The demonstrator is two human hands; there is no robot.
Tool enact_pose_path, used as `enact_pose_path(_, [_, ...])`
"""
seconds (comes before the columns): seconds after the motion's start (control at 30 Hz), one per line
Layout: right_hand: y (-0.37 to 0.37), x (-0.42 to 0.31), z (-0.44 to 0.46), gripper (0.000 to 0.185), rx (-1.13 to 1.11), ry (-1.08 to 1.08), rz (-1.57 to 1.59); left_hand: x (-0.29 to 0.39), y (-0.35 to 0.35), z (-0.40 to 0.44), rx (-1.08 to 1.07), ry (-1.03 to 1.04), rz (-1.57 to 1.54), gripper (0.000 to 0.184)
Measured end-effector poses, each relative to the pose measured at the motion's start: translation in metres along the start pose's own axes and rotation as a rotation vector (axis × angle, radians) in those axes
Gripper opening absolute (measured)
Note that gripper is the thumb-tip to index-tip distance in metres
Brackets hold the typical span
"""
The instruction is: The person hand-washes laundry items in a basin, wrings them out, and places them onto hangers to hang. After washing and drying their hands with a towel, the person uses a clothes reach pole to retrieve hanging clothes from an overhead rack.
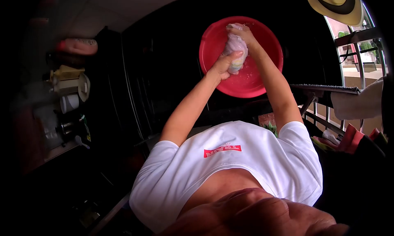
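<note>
A wet, bunched-up pale cloth (pixel 235 46) is stretched between my two hands above a red basin (pixel 208 42). My left hand (pixel 225 65) grips its lower end, with the thumb laid across it. Around the upper end my right hand (pixel 245 34) is closed, its fingers partly hidden by the cloth. Droplets or suds show on the inside of the basin. Both forearms reach over the basin's near rim.
On the left, a shelf or counter holds a pinkish bottle (pixel 80 46), a white cup (pixel 69 103) and other items. A straw-coloured hat (pixel 338 4) hangs at upper right, near a barred window. Cloths (pixel 356 100) hang on a rail at right.
</note>
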State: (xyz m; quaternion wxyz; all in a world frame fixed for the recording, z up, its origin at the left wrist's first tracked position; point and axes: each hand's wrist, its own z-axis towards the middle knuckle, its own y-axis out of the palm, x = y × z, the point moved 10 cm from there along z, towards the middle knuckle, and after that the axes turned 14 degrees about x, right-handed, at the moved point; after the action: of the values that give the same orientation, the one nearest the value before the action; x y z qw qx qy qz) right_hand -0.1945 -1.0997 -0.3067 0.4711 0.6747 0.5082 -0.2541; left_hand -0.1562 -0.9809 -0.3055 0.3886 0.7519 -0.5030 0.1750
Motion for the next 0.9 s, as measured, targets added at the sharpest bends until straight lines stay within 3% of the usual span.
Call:
enact_pose_path(0.03, [0.006,0.001,0.006,0.019,-0.049,-0.061,-0.197,0.011,-0.005,-0.008,0.163,0.043,0.133,0.048])
enact_pose_path(0.07, [0.009,0.002,0.009,0.020,-0.095,-0.124,-0.394,0.003,-0.009,0.003,0.161,0.047,0.132,0.048])
enact_pose_path(0.13, [0.018,0.003,-0.001,0.021,-0.082,-0.085,-0.517,0.017,-0.019,0.020,0.240,0.379,0.305,0.042])
enact_pose_path(0.2, [0.025,-0.006,-0.013,0.024,-0.003,-0.330,-1.150,0.009,-0.022,0.023,0.285,0.347,0.416,0.036])
enact_pose_path(0.27, [0.030,0.005,-0.019,0.031,0.001,-0.367,-1.299,0.004,-0.035,0.040,0.436,0.293,0.887,0.034])
enact_pose_path(0.33, [0.030,0.007,-0.020,0.044,-0.029,-0.316,-1.288,0.008,-0.043,0.034,0.516,0.331,0.902,0.028])
enact_pose_path(0.37, [0.029,0.003,-0.020,0.044,-0.027,-0.326,-1.290,0.002,-0.044,0.032,0.420,0.291,0.615,0.029])
enact_pose_path(0.4, [0.021,-0.002,-0.016,0.056,0.012,-0.241,-1.033,0.005,-0.040,0.020,0.320,0.251,0.326,0.031])
enact_pose_path(0.43, [0.012,-0.005,-0.012,0.067,0.040,-0.155,-0.778,0.014,-0.021,-0.013,0.207,0.034,0.224,0.041])
enact_pose_path(0.47, [0.018,0.006,-0.007,0.086,-0.162,0.091,-0.336,0.015,-0.026,-0.018,0.212,0.050,0.208,0.041])
enact_pose_path(0.53, [0.021,-0.012,-0.033,0.088,-0.193,0.151,0.015,0.015,0.027,-0.048,-0.402,-0.164,-0.455,0.053])
enact_pose_path(0.57, [0.017,-0.008,-0.030,0.087,-0.204,0.115,0.092,0.017,0.038,-0.060,-0.492,-0.185,-0.579,0.058])
enact_pose_path(0.6, [0.033,-0.004,-0.043,0.087,-0.409,0.175,0.356,0.022,0.054,-0.074,-0.588,-0.204,-0.703,0.064])
enact_pose_path(0.67, [0.074,-0.044,-0.104,0.090,-0.741,0.071,0.628,0.023,0.063,-0.084,-0.659,-0.184,-0.777,0.066])
enact_pose_path(0.73, [0.076,-0.047,-0.099,0.091,-0.769,0.057,0.686,0.032,0.065,-0.094,-0.675,-0.141,-0.859,0.068])
enact_pose_path(0.8, [0.077,-0.047,-0.089,0.067,-1.003,0.006,0.584,0.044,0.063,-0.102,-0.642,-0.137,-0.830,0.065])
enact_pose_path(0.87, [0.083,-0.072,-0.100,0.050,-0.600,0.067,0.338,0.049,0.058,-0.103,-0.472,-0.079,-0.536,0.057])
enact_pose_path(0.9, [0.090,-0.079,-0.105,0.049,-0.617,0.091,0.237,0.049,0.055,-0.102,-0.393,-0.077,-0.412,0.048])
